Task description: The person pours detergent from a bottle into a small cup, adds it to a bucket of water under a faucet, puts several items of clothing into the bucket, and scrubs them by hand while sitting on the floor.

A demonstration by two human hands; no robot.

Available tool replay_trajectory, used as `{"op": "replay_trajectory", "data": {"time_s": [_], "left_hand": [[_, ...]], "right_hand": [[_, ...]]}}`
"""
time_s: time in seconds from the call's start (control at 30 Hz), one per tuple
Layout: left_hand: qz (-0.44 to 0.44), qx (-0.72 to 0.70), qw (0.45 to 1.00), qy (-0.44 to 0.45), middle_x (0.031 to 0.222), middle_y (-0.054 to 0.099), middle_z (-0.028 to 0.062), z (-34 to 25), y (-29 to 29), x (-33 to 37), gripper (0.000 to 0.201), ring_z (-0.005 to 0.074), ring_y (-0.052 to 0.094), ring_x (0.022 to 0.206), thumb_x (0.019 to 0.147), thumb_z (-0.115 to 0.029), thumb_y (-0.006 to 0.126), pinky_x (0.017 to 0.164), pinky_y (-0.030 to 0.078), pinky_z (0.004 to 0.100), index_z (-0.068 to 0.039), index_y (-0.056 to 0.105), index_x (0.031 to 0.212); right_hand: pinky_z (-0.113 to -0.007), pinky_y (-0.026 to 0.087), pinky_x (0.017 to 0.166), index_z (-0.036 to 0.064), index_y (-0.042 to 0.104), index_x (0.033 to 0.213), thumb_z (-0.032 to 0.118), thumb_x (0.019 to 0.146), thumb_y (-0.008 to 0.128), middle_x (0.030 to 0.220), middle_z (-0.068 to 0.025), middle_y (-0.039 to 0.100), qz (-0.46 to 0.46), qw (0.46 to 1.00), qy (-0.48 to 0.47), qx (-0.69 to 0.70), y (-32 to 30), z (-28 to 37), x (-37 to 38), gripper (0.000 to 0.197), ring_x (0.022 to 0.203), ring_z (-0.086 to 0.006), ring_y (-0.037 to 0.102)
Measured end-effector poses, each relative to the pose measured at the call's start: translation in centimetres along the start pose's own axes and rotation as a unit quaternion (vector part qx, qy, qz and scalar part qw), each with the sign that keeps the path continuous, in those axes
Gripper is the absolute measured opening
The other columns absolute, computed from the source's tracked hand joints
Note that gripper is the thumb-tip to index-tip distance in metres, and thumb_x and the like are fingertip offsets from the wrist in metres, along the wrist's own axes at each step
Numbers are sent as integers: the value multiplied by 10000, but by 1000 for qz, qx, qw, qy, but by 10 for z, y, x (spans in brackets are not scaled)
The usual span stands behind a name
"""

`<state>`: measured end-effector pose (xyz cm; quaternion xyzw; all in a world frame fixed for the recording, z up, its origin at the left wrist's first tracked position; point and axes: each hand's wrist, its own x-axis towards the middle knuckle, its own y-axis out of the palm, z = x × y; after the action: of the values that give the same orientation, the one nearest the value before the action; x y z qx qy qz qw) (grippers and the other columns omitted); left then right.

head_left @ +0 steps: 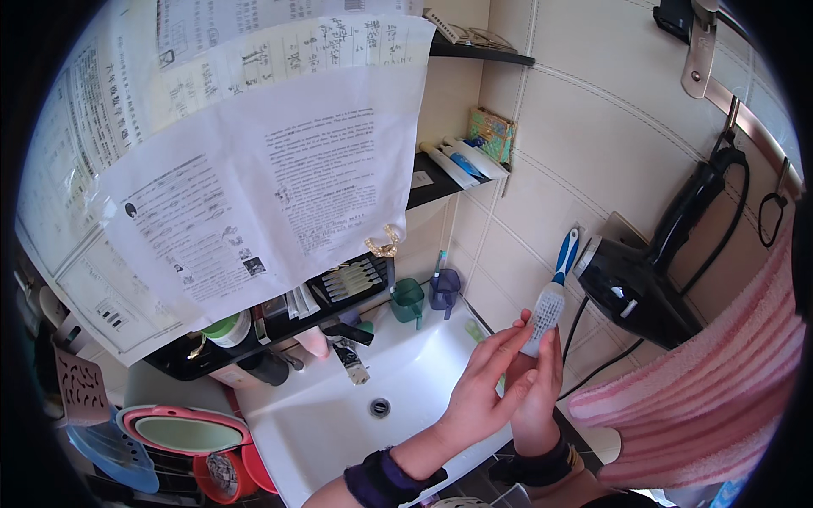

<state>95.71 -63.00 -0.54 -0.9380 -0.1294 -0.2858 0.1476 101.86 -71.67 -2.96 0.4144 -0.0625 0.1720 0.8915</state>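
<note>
Over the right side of the white washbasin (432, 345), my left hand (474, 389) and my right hand (535, 402) meet close together. The fingers of both are mostly stretched upward, and the left palm is turned toward the right hand. Right at the fingertips shows a brush (548, 315) with a blue-and-white handle and a pale, studded head. Its handle points up along the tiled wall, and its lower end appears between my fingers. Whether my fingers touch it or it hangs behind them, I cannot tell. Dark bands circle both wrists.
A black hair dryer (631, 288) hangs at the right above a pink striped towel (703, 398). Along the basin's back are a metal tap (351, 362), a green cup (407, 302) and a purple cup (444, 289). Papers (254, 195) cover the upper left; folded basins (182, 430) stand below.
</note>
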Motion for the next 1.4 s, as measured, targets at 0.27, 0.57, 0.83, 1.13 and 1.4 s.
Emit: {"op": "replay_trajectory", "data": {"time_s": [0.27, 0.57, 0.83, 1.13, 1.4], "left_hand": [[-9, 19, 1000, -9, 1313, 422, 178, -2, -1, -12, 520, 307, 451, 1179, 839, -64, 584, 950, 403, 350, -20, 416, 1330], [-88, -27, 984, -153, 1175, 505, 113, 3, -35, -103, 401, 199, 516, 1076, 873, -44, 567, 850, 457, 304, -38, 483, 1265], [-212, 190, 931, -228, 1010, 594, 125, -46, -78, -268, 239, 270, 590, 926, 831, -23, 588, 784, 491, 320, -30, 602, 1069], [-297, 499, 759, -294, 1146, 562, 61, -184, -59, -493, 418, 287, 506, 1085, 704, -75, 663, 900, 432, 418, -112, 599, 1116], [-317, 452, 705, -445, 1076, 596, 69, -282, 34, -701, 384, 285, 542, 1032, 720, -146, 675, 870, 441, 400, -114, 601, 1096]], "right_hand": [[-326, 497, 763, 72, 282, 1366, 256, 994, 379, 1212, -117, 483, 22, 998, -5, -62, 2, 0, -2, 426, 1071, -189, 509], [-325, 520, 811, 9, 295, 1347, 215, 988, 379, 1162, -119, 491, 155, 954, 174, -189, 2, -35, -57, 422, 1025, -187, 550], [-309, 553, 726, 18, 290, 1378, 171, 970, 437, 1193, -108, 511, 391, 808, 383, -218, 0, -72, -167, 460, 994, -191, 581], [-235, 522, 582, 26, 440, 1300, 250, 941, 518, 942, -62, 619, 678, 515, 448, -273, 27, -74, -346, 430, 701, -90, 606], [-210, 488, 572, 16, 472, 1270, 173, 933, 512, 920, -46, 625, 727, 337, 525, -286, 34, -35, -528, 374, 690, -67, 578]]}}
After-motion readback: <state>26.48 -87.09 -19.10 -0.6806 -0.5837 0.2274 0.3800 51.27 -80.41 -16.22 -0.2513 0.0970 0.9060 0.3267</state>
